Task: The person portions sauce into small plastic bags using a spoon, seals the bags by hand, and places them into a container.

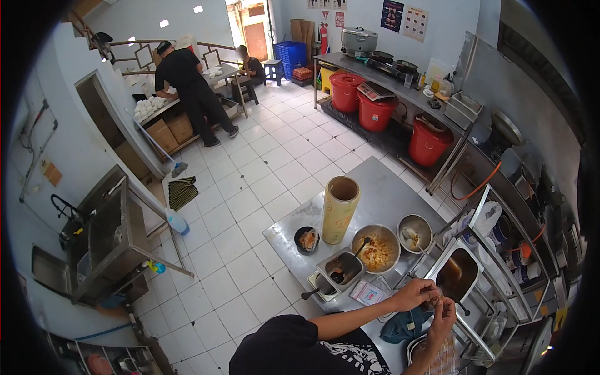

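Note:
My left hand (414, 294) and my right hand (444, 317) meet over the right end of the steel table (287, 234), fingertips pinched around something small and clear, perhaps plastic; I cannot make out what it is. Just beyond them stands a deep steel pan (473, 256) of brown liquid. Below the hands lie a dark teal cloth (400, 330) and a tray of plastic-wrapped items (442, 356), partly hidden by my right forearm. A steel bowl (395, 257) of chopped food with a spoon and a smaller steel bowl (425, 226) sit farther back.
A tall wrap roll (337, 215), a black bowl (300, 249) and steel containers (353, 267) stand on the table. A metal rack (494, 250) borders the right side. Red bins (375, 114) sit under the far counter. One person (184, 75) works at a back table; another sits beyond.

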Action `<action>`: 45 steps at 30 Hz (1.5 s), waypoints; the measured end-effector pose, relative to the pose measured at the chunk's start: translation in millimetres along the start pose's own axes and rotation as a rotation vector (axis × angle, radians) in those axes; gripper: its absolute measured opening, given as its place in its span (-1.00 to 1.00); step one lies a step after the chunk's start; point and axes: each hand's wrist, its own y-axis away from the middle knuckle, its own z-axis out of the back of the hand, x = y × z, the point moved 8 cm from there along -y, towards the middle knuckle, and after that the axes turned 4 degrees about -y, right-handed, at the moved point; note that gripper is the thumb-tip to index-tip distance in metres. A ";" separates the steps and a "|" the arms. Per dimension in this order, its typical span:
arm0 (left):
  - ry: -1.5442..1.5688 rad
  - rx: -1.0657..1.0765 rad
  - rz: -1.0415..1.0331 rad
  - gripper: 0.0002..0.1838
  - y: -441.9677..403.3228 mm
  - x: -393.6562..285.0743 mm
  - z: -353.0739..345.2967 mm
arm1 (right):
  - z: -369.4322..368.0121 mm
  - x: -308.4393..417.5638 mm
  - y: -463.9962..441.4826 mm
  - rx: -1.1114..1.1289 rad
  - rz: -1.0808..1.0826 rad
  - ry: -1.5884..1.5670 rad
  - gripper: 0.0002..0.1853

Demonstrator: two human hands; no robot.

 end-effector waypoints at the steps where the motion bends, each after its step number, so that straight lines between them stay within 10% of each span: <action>1: -0.024 -0.005 -0.011 -0.78 0.2 0.0 0.0 | 1.4 0.3 1.3 -0.007 0.005 0.011 -0.89; 28: -0.064 -0.034 0.017 -0.80 3.2 7.4 -6.9 | 33.3 -13.7 25.0 -0.079 0.007 0.057 -0.87; 45: -0.788 0.850 0.398 -0.49 85.5 133.2 -55.9 | 114.5 -93.6 187.9 -0.389 -0.432 0.283 -0.87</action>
